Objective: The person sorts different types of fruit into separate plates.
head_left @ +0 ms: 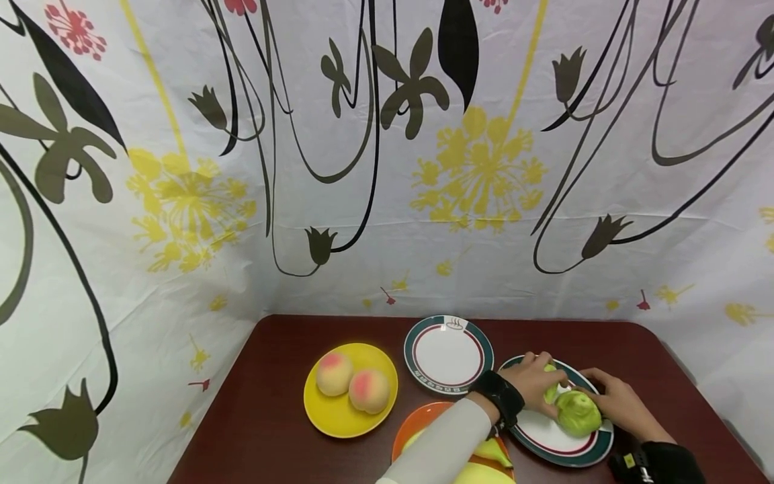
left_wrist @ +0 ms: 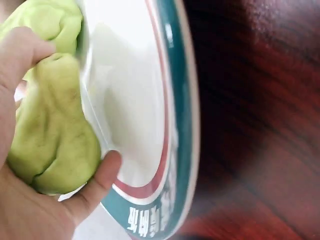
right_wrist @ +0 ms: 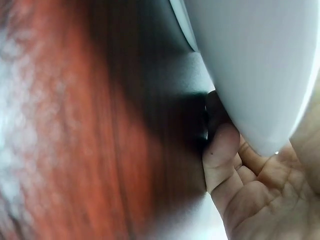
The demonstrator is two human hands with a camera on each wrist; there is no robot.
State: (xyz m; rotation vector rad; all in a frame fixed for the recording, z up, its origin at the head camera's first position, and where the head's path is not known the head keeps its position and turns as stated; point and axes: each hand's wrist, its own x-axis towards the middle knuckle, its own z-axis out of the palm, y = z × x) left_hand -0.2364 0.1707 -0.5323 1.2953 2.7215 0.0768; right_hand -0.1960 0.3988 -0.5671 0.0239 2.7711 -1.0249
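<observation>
My left hand (head_left: 535, 384) holds a pale green chayote (left_wrist: 55, 135) over a white plate with a green rim (head_left: 559, 459). In the left wrist view, thumb and fingers curl round its wrinkled sides. Beside it on the plate is a second chayote (head_left: 578, 415), and my right hand (head_left: 623, 403) reaches in over the right rim and grips it from that side. The right wrist view shows my curled fingers (right_wrist: 222, 150) and palm partly behind the white plate edge (right_wrist: 260, 60), which hides the fruit there.
A yellow plate (head_left: 320, 423) with two peaches (head_left: 334, 374) stands left on the dark red table (head_left: 254, 403). Another green-rimmed plate (head_left: 449, 356) is at the back. An orange plate (head_left: 417, 422) with bananas (head_left: 492, 452) lies under my left forearm. A patterned cloth (head_left: 363, 289) hangs behind.
</observation>
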